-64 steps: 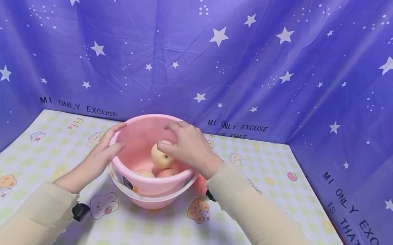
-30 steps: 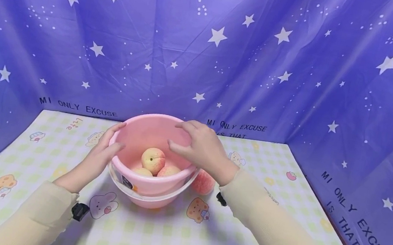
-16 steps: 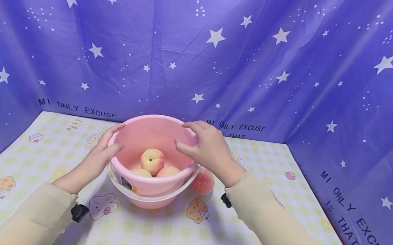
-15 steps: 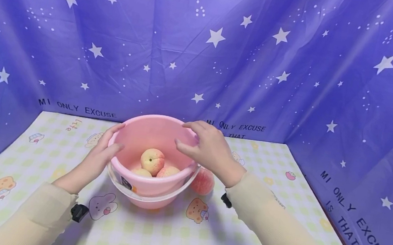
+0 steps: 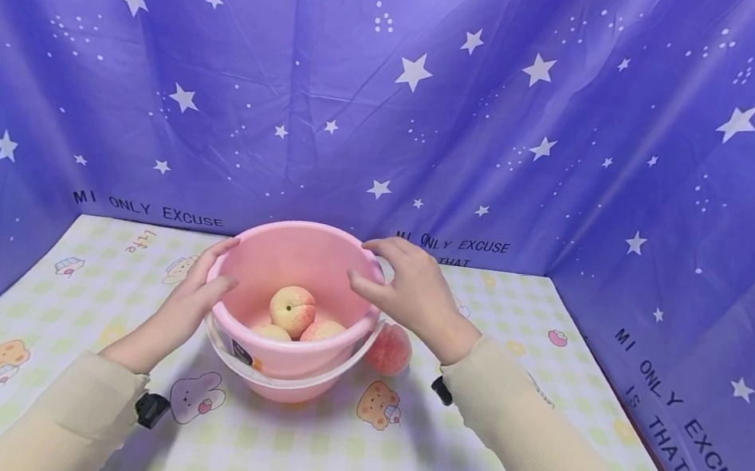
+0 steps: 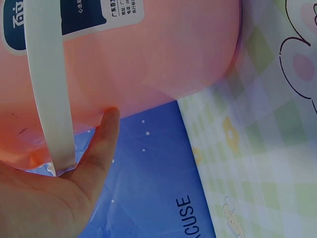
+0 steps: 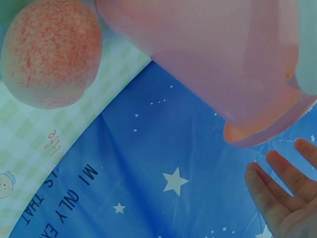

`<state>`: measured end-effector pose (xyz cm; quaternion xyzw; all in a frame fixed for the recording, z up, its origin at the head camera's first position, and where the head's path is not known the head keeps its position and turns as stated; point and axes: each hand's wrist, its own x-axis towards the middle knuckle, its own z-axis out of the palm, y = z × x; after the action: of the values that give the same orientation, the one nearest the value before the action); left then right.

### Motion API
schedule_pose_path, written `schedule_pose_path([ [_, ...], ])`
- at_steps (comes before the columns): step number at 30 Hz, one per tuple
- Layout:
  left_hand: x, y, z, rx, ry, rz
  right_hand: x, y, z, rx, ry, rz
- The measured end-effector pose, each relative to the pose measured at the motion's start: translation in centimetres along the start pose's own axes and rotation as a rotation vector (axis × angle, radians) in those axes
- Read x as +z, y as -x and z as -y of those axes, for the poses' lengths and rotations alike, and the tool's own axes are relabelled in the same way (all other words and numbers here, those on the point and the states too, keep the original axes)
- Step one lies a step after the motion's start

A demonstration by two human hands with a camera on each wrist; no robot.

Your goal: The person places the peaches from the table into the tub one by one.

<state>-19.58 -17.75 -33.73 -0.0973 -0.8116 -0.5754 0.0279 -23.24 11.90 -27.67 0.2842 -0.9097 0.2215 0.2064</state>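
Note:
A pink plastic bucket (image 5: 305, 257) with a white handle (image 5: 299, 381) stands on the table, its mouth facing me. Three peaches (image 5: 292, 310) show inside, one lying on top of two half hidden by the front wall. My left hand (image 5: 182, 309) holds the left side of the rim, thumb over the edge; in the left wrist view one finger (image 6: 105, 136) lies along the outer wall. My right hand (image 5: 416, 289) is at the right side of the rim with nothing in it, fingers spread apart in the right wrist view. Beside the bucket sits another peach (image 5: 390, 350), redder.
A checked tablecloth (image 5: 287, 464) with cartoon prints covers the table. Purple star-printed curtains (image 5: 326, 83) rise along the back and both sides, with the back one close behind the bucket. A label (image 6: 104, 17) is stuck on the bucket's outer wall.
My right hand let go of a peach inside the bucket and drew back rightward to the rim. That peach settled on the other two. My left hand stayed on the rim.

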Motion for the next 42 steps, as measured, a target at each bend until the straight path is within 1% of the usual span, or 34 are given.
schedule_pose_path([
  [13,0.0,0.1,-0.1,-0.008,-0.007,0.004,0.0,0.6,-1.1,0.043,-0.014,-0.022],
  [19,0.0,0.1,0.0,-0.002,-0.006,0.005,0.0,1.0,-1.7,0.034,-0.023,-0.042],
  [22,-0.1,0.1,0.0,0.001,-0.009,0.004,0.0,1.2,-1.9,0.044,-0.028,-0.050],
  [28,-0.1,0.1,0.1,0.001,-0.011,0.007,-0.1,1.5,-2.2,0.097,-0.035,-0.025],
  [33,-0.1,0.1,0.2,0.004,-0.012,0.008,0.0,1.7,-2.5,0.119,-0.041,-0.011],
  [38,-0.1,0.1,0.1,0.002,-0.015,0.009,0.2,2.1,-2.9,0.124,-0.046,-0.009],
  [42,-0.1,0.0,0.1,-0.002,-0.018,0.006,0.4,2.3,-3.2,0.106,-0.042,-0.023],
])
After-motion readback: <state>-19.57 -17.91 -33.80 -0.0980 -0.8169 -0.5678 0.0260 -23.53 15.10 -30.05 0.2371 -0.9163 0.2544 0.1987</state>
